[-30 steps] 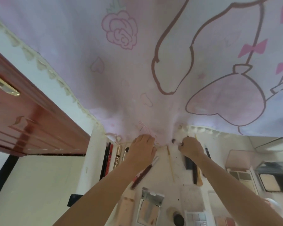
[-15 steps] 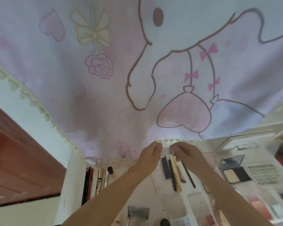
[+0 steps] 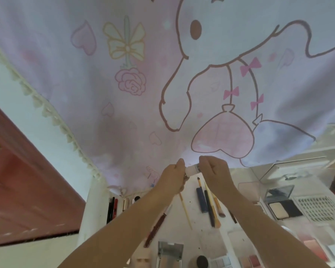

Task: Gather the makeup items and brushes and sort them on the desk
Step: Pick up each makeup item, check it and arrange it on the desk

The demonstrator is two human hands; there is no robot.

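Note:
My left hand [image 3: 173, 176] and my right hand [image 3: 216, 171] meet above the white desk [image 3: 182, 225], each gripping one end of a small white tube [image 3: 192, 169] with printed text. Below them lie several brushes and pencils: a thin wooden brush [image 3: 186, 211], a dark blue stick [image 3: 201, 200], a yellow-handled brush [image 3: 215, 207] and a dark red pencil [image 3: 156, 229]. Lipsticks and pens [image 3: 116, 206] line the desk's left side. Compacts and palettes [image 3: 284, 207] lie to the right.
A pink cartoon-print curtain [image 3: 162, 84] hangs over the back of the desk. A red-brown wooden door [image 3: 23, 190] stands at the left. A perforated white tray [image 3: 317, 208] and a mirror [image 3: 296, 167] sit at the right. More palettes [image 3: 170, 254] line the near edge.
Both hands have lifted from the desk's back edge and come together, now holding the small white tube between them. The view has tilted upward.

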